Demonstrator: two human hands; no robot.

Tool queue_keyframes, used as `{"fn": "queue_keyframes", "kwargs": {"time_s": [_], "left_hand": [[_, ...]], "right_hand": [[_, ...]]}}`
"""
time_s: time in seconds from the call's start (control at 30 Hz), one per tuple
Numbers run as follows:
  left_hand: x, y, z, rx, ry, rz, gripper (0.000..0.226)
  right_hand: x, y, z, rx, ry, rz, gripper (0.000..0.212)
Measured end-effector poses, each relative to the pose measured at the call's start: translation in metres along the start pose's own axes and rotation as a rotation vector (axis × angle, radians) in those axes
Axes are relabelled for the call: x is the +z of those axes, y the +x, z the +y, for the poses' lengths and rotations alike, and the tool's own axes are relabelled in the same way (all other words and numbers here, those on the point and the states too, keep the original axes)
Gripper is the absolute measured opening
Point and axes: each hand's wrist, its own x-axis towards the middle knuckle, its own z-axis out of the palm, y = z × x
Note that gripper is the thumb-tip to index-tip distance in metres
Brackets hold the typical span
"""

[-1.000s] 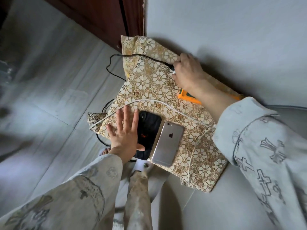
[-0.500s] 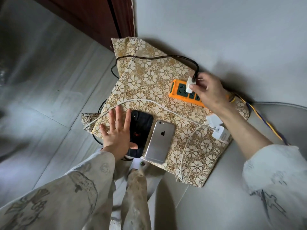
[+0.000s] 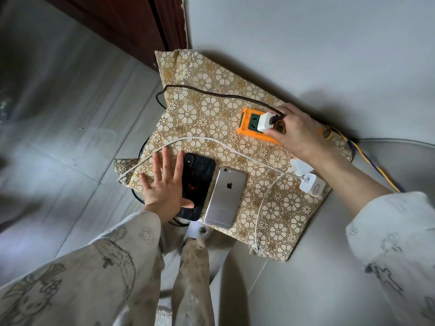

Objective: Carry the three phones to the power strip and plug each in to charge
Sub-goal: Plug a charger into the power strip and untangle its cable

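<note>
An orange power strip (image 3: 248, 127) lies at the far right of a floral cloth (image 3: 211, 109). My right hand (image 3: 299, 130) pinches a white charger plug (image 3: 264, 122) with a black braided cable (image 3: 211, 94) and holds it against a socket of the strip. A black phone (image 3: 200, 182) and a silver phone (image 3: 226, 196) lie face down side by side near the cloth's front edge. My left hand (image 3: 164, 187) rests flat, fingers spread, on the cloth and the black phone's left edge. I see no third phone; it may lie under my left hand.
Two more white charger plugs (image 3: 306, 177) lie at the cloth's right edge with white cables (image 3: 211, 141) running across the cloth. The strip's yellow-and-blue cord (image 3: 367, 158) trails right. A dark wooden door (image 3: 131, 22) stands behind; grey tiled floor (image 3: 70, 137) on the left.
My right hand has brought the white plug with the black cable from the cloth's middle over to the orange strip and down onto a socket. My left hand has stayed put.
</note>
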Motion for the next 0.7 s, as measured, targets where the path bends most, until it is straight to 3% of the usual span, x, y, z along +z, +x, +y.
{"fn": "queue_keyframes", "kwargs": {"time_s": [0.7], "left_hand": [[0.0033,0.0020,0.0007,-0.023,0.016,0.034,0.133]], "right_hand": [[0.0047,0.0036,-0.0030,-0.012,-0.044,-0.081,0.048]]}}
